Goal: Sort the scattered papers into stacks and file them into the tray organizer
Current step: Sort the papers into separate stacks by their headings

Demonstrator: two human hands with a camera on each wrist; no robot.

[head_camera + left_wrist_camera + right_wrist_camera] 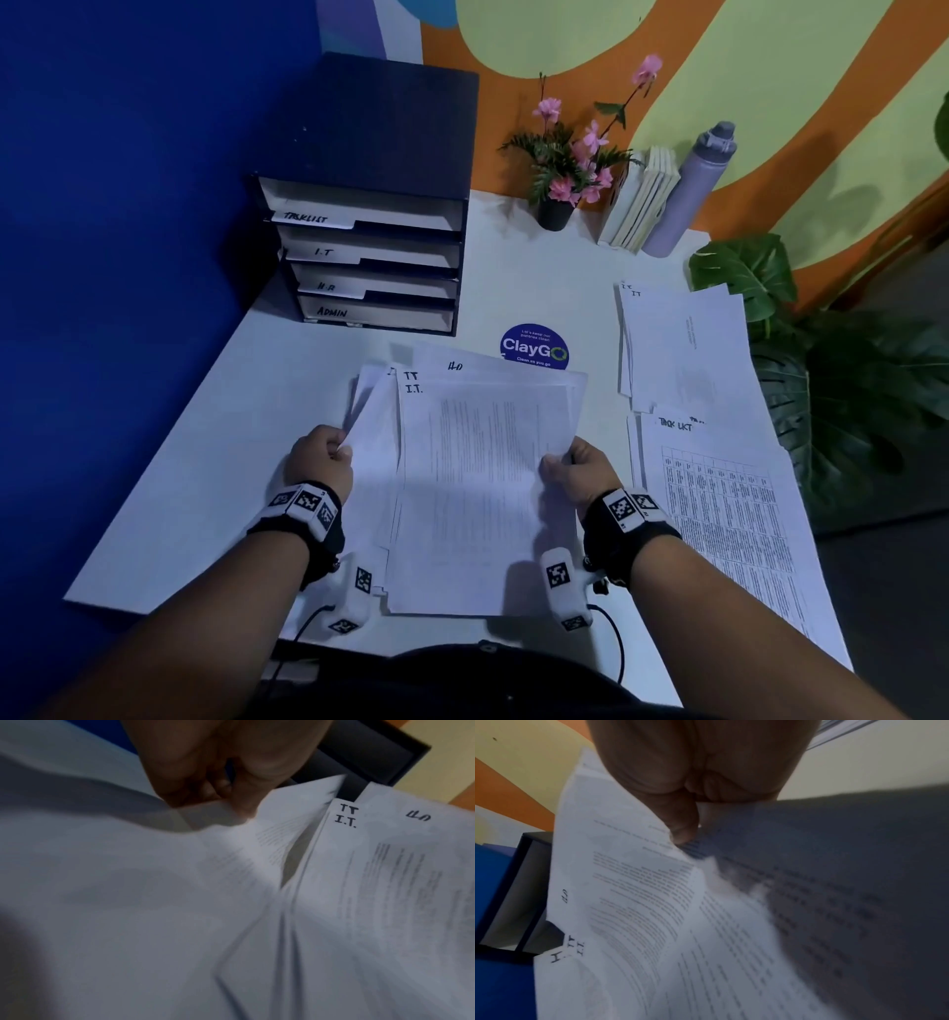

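Observation:
A loose bundle of white printed papers [477, 478] is held over the table's near middle; its top sheets are hand-marked "I.T." and one behind reads "H.R". My left hand [323, 457] pinches the left sheets [205, 815] at their edge. My right hand [575, 473] grips the right edge of the top sheet [639, 866], thumb on top. A dark tray organizer [369, 246] with slots labelled TASKLIST, I.T, H.R and ADMIN stands at the back left. An "IT" stack [683, 349] and a "TASK LIST" stack [719, 503] lie on the right.
A potted pink flower [565, 169], upright books [637, 200] and a grey bottle [688, 190] line the back edge of the white table [205, 462]. A blue round sticker [534, 347] sits mid-table. Leafy plants [847, 385] stand beyond the right edge, a blue wall at left.

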